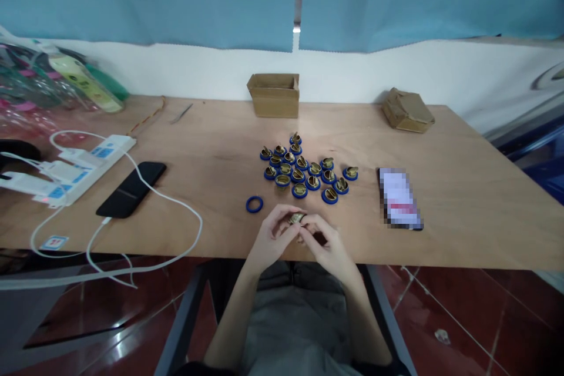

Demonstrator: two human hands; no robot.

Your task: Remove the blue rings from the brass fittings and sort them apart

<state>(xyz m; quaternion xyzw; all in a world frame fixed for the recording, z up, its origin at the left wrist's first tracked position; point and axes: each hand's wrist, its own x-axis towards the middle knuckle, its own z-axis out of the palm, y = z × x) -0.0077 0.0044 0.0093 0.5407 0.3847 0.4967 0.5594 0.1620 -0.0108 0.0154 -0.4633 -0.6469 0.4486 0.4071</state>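
Observation:
Between the fingertips of both hands is a small round brass-coloured metal piece (297, 218), held low over the table's front edge. My left hand (276, 230) pinches it from the left, and my right hand (321, 239) closes on it from the right. Fingers hide part of it. Just beyond my hands lies a cluster of similar brass pieces (298, 175), most with a blue ring around the base and a raised flap or clip on top. One brass piece (282, 181) at the near left shows no blue ring. A loose blue ring (254, 204) lies left of the cluster.
An open cardboard box (277, 100) stands against the wall, and a crumpled brown box (408, 110) sits at the right. Phones lie left (131, 190) and right (400, 198). A power strip (90, 167) with white cables, tweezers (181, 113) and plastic bottles (83, 79) occupy the left.

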